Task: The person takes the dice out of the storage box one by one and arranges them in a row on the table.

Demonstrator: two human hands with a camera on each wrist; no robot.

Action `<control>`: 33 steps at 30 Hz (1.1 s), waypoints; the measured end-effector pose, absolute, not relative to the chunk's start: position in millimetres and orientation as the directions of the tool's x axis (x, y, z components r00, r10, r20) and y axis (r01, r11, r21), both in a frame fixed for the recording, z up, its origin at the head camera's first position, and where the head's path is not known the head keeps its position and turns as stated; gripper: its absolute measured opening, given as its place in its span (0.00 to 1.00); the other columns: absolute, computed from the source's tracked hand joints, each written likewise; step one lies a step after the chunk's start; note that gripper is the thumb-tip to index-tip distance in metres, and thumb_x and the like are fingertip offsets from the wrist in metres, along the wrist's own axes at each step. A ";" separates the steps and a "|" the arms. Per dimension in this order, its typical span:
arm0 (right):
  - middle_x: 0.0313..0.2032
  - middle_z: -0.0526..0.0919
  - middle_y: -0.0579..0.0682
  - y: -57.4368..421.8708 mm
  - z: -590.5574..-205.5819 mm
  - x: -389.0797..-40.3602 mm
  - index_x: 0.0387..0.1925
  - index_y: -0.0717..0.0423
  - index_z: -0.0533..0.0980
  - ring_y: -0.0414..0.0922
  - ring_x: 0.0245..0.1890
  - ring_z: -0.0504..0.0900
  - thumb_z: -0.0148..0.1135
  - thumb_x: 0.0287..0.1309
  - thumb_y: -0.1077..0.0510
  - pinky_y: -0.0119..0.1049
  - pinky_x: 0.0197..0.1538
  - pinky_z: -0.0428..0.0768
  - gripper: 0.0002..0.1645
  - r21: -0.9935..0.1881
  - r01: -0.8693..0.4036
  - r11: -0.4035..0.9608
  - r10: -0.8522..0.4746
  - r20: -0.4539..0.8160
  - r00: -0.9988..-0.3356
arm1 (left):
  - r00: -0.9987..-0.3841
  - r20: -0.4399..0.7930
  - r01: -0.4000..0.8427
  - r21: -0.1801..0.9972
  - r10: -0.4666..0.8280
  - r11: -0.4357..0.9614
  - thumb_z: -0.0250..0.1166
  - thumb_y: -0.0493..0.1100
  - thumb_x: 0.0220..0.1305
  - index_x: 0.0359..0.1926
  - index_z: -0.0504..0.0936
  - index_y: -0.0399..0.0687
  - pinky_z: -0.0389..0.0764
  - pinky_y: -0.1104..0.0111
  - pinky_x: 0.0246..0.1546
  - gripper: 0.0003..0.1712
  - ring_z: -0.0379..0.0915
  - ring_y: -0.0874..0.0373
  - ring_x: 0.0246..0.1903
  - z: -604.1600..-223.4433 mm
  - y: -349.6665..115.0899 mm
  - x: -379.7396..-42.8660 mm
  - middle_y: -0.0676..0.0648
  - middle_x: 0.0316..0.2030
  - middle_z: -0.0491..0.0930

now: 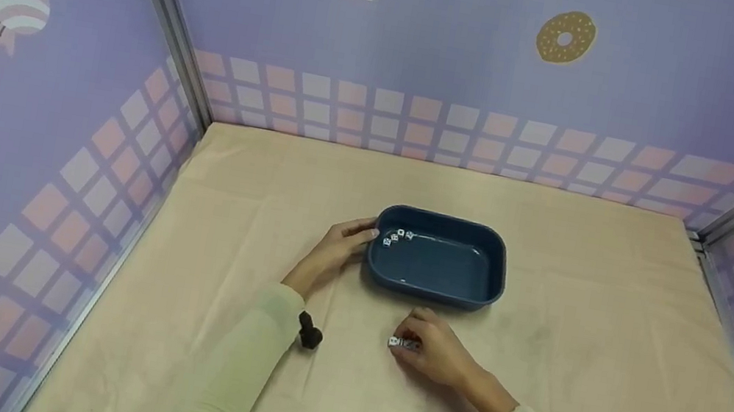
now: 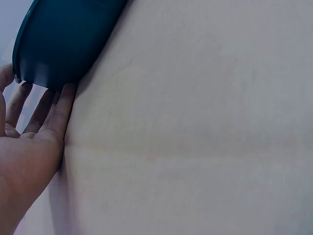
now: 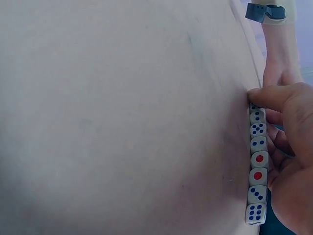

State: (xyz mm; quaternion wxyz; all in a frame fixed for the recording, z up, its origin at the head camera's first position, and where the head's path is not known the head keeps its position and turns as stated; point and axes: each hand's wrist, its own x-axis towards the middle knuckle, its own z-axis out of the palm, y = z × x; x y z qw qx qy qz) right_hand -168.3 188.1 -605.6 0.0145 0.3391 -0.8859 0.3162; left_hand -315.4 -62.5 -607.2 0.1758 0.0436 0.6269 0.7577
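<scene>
A dark blue rectangular basin (image 1: 430, 295) with rounded corners stands on the cloth, and several white dice (image 1: 394, 237) lie near its left wall. My left hand (image 1: 338, 246) rests at the basin's left end, its extended fingers (image 2: 61, 107) touching the outer wall. Nearer to me, my right hand (image 1: 436, 348) is at a straight row of dice (image 3: 259, 159) standing side by side, with blue and red pips showing. Its thumb (image 3: 274, 97) covers part of the die at the row's far end, and the curled fingers are behind the row, partly hidden.
A beige cloth (image 1: 584, 332) covers the table. Purple panels (image 1: 438, 46) with printed sweets and pink and white squares enclose it at the back and sides, joined by metal posts (image 1: 173, 2). A dark clip-like device (image 1: 310, 334) sits at each sleeve cuff.
</scene>
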 end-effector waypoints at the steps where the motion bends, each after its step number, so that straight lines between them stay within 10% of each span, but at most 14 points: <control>1: 0.37 0.79 0.42 188.3 -605.9 -168.2 0.38 0.50 0.85 0.39 0.39 0.78 0.78 0.62 0.55 0.36 0.43 0.82 0.08 -0.549 -0.614 0.567 -0.592 0.246 -0.767 | -0.934 -0.155 -0.213 0.964 0.321 -0.156 0.67 0.45 0.77 0.74 0.76 0.45 0.83 0.61 0.61 0.29 0.80 0.49 0.62 -607.0 -62.3 -315.3 0.43 0.69 0.77; 20: 0.41 0.80 0.46 188.8 -589.9 -171.7 0.43 0.53 0.84 0.41 0.42 0.79 0.78 0.63 0.53 0.39 0.46 0.83 0.13 -0.539 -0.625 0.565 -0.623 0.219 -0.751 | -0.933 -0.169 -0.231 0.958 0.317 -0.169 0.68 0.45 0.76 0.73 0.76 0.45 0.85 0.61 0.57 0.29 0.83 0.48 0.59 -608.0 -60.9 -315.8 0.41 0.66 0.79; 33: 0.42 0.85 0.50 174.4 -536.4 -240.8 0.46 0.59 0.85 0.44 0.40 0.84 0.74 0.66 0.60 0.41 0.45 0.87 0.10 -0.655 -0.571 0.494 -0.420 0.396 -0.817 | -0.931 -0.164 -0.224 0.962 0.327 -0.155 0.67 0.46 0.77 0.74 0.76 0.47 0.84 0.60 0.60 0.28 0.82 0.49 0.61 -607.0 -62.5 -315.3 0.42 0.68 0.78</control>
